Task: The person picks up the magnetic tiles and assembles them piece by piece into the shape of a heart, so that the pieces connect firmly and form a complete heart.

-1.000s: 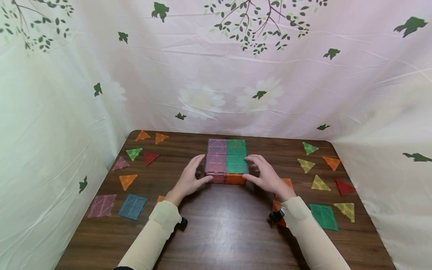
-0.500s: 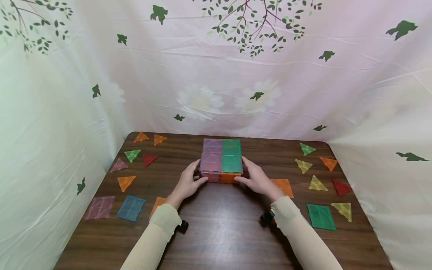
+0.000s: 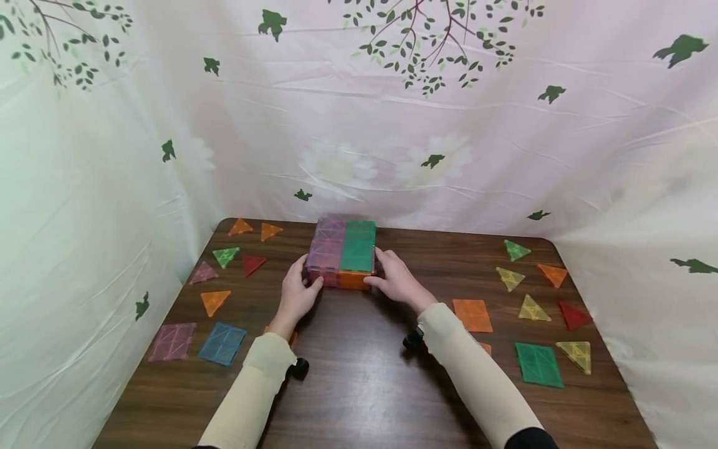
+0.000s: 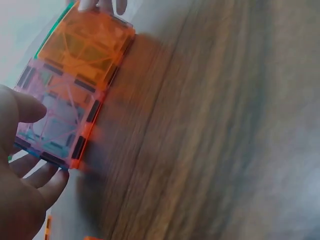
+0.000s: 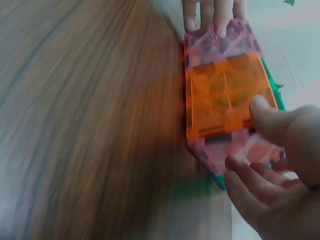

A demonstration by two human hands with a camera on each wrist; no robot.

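A low box (image 3: 326, 247) built of translucent magnetic tiles is held between my two hands near the table's back edge. Its top shows purple tiles on the left and a green half (image 3: 359, 245) on the right. The front has a pink-purple tile (image 4: 57, 107) beside an orange one (image 5: 227, 95). My left hand (image 3: 296, 294) grips the left end, thumb on the front face and fingers around the side. At the right end my right hand (image 3: 397, 277) grips likewise, its thumb on the orange tile. Whether the box touches the table cannot be told.
Loose triangle tiles lie on both sides of the brown table (image 3: 359, 374). Left are a purple square (image 3: 172, 342) and a blue square (image 3: 222, 343). Right are an orange square (image 3: 473, 315) and a green square (image 3: 539, 365). A patterned curtain (image 3: 364, 125) hangs behind.
Both hands have closed in on the box's ends, the right one coming from slightly apart. Box and hands have moved left and a little towards the back edge.
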